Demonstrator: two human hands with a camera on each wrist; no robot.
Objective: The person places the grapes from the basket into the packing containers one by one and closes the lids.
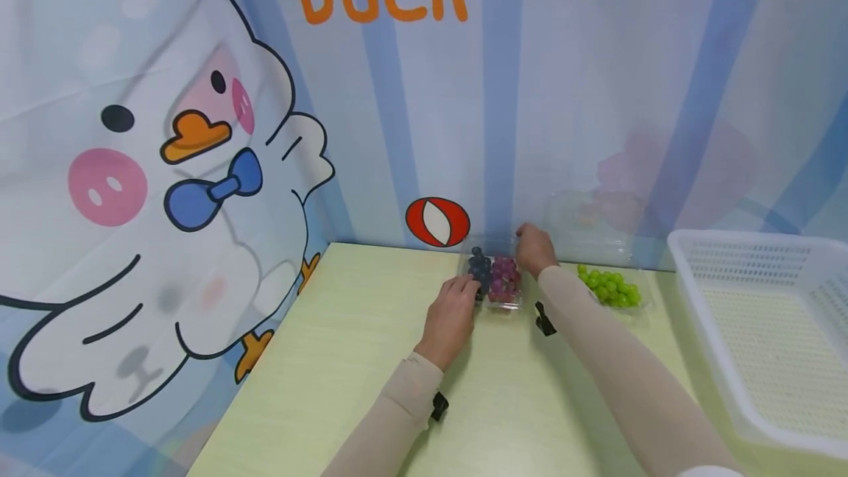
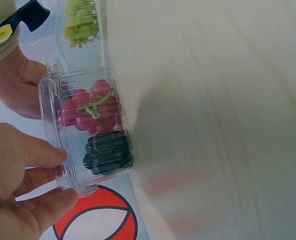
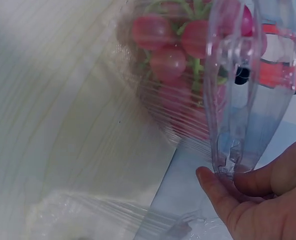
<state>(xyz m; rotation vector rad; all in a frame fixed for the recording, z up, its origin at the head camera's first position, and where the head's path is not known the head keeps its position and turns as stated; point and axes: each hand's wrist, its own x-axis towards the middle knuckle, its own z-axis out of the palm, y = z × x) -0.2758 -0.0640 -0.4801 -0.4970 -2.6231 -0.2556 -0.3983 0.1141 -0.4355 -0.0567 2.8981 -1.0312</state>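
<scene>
A clear plastic clamshell box [image 2: 70, 172] holds dark grapes [image 1: 480, 269] beside red-purple grapes [image 1: 505, 278]. My left hand [image 1: 450, 321] pinches the box's left rim, thumb and fingers on either side of it in the left wrist view. At the opposite end, my right hand [image 1: 536, 250] grips the rim corner. The right wrist view shows its thumb and forefinger on that corner, with the lid [image 3: 275, 100] standing at a narrow angle to the base. Green grapes [image 1: 612, 288] lie in a second clear box just right of my right wrist, its lid [image 1: 589, 223] raised.
A white perforated plastic basket [image 1: 718, 359] stands at the table's right. The pale wooden table [image 1: 318, 359] meets a printed cloth backdrop [image 1: 570, 94] right behind the boxes. My right forearm passes close to the green grapes' box.
</scene>
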